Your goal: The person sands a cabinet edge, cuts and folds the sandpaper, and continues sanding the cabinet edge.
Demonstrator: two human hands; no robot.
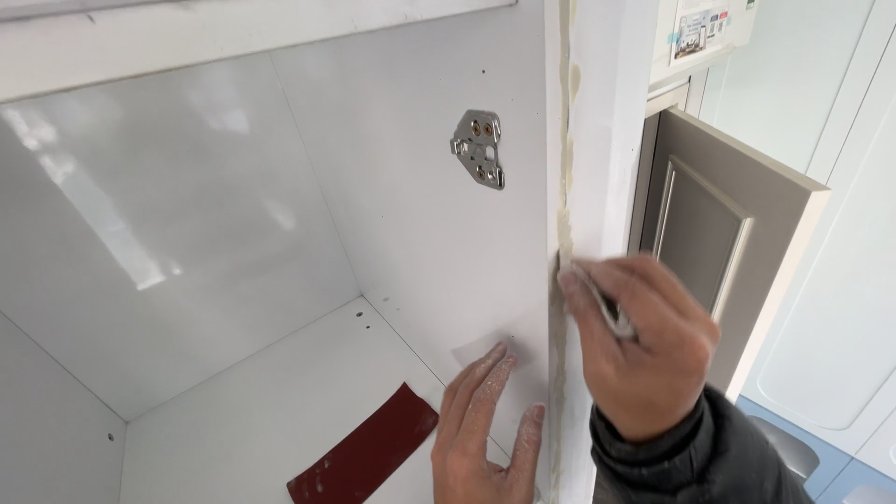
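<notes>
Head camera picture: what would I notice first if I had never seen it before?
Probably the right hand in the middle, pressing a small flat tool against the rough, filler-smeared seam along the front edge of the white cabinet. Just left of it, the dusty left hand lies flat on the cabinet's inner side wall. A dark red scraper on the cabinet floor and a shiny metal hinge plate on the wall stand out too.

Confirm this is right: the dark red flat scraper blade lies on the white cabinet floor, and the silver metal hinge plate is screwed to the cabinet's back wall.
Not quite. The head view shows the silver metal hinge plate screwed to the cabinet's right side panel, not the back wall. The dark red flat scraper blade does lie on the white cabinet floor.
</notes>
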